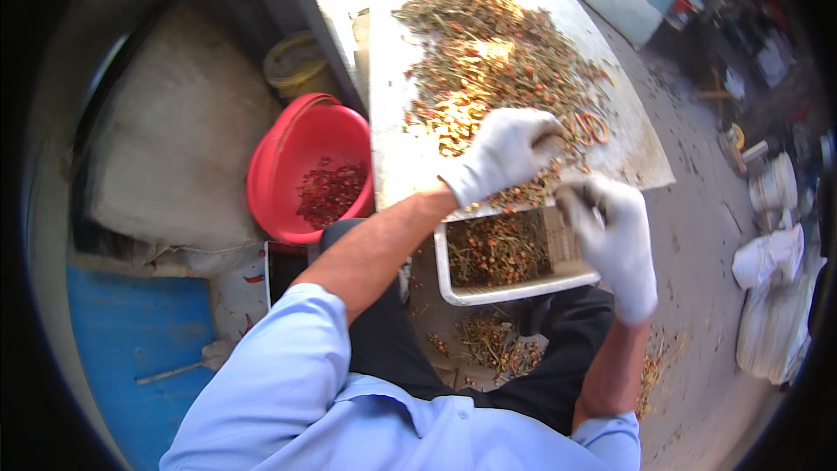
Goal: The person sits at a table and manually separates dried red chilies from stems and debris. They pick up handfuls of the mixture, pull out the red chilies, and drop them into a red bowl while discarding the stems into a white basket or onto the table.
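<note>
My left hand (510, 147), in a white glove, is over the near edge of the table (628, 144), its fingers curled beside a heap of dried stems with small reddish pods (510, 65). Just to its right is my right hand (608, 229), gloved too, with bent fingers above the right end of a white plastic crate (516, 294). Blur hides whether either hand pinches a small piece. Stems and pods (497, 248) lie in the crate, which sits below the table edge. Scissors with orange handles (592, 127) rest at the heap's right side.
A red plastic basket (274, 176) holding dark red pieces (330, 193) stands left of the table, with a yellowish bucket (297, 65) behind it. Fallen stems (497, 343) litter the floor between my legs. White sacks (771, 314) and a white bucket (771, 186) are at the far right.
</note>
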`<state>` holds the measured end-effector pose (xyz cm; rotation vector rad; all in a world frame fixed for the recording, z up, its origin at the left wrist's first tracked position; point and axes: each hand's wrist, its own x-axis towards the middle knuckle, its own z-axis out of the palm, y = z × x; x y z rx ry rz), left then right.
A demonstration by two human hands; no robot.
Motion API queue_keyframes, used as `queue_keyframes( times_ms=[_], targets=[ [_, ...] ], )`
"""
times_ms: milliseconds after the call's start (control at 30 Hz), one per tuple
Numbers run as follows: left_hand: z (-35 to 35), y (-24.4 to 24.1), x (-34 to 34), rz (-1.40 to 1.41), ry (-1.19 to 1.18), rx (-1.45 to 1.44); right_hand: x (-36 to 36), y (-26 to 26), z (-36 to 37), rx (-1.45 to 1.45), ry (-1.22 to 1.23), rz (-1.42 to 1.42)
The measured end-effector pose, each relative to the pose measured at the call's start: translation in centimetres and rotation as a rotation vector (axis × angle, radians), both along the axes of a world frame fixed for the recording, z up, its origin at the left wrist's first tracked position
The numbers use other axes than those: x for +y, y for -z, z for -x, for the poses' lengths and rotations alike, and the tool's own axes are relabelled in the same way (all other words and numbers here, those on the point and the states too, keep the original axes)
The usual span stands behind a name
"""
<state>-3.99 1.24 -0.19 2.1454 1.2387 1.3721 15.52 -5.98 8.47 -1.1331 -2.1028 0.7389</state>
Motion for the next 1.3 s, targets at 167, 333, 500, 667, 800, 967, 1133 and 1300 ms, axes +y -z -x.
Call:
queue_keyframes(
  times_ms=[167,333,500,667,800,967,1133,1300],
  targets=[
    [-1.1,0.6,-0.4,0.022,0.03,0.115,-9.5,-9.7,3.4,-0.369,-0.379,-0.317],
    [-0.9,1.0,-0.4,0.051,0.041,0.239,-16.9,-15.3,8.0,-0.472,-0.307,-0.453],
    [-0.1,0.6,-0.9,0.091,0.022,0.268,-20.3,-16.2,11.0,-0.506,-0.226,-0.42],
    [1.0,0.0,-1.3,0.105,0.035,0.306,-21.0,-15.1,11.5,-0.587,-0.361,-0.574],
    [2.8,-0.4,-1.7,0.105,0.039,0.038,-19.4,-11.4,9.6,-0.617,-0.606,-0.446],
    [4.9,-1.3,-1.7,0.177,0.027,-0.037,-12.8,-3.5,4.7,-0.803,-0.335,-0.17],
    [5.3,-1.2,-1.8,0.215,0.055,-0.111,-12.1,1.9,-0.2,-0.808,-0.097,0.145],
    [5.4,-0.8,-1.6,0.236,0.084,-0.21,-12.2,4.6,-1.4,-0.709,-0.107,0.186]
  ],
)
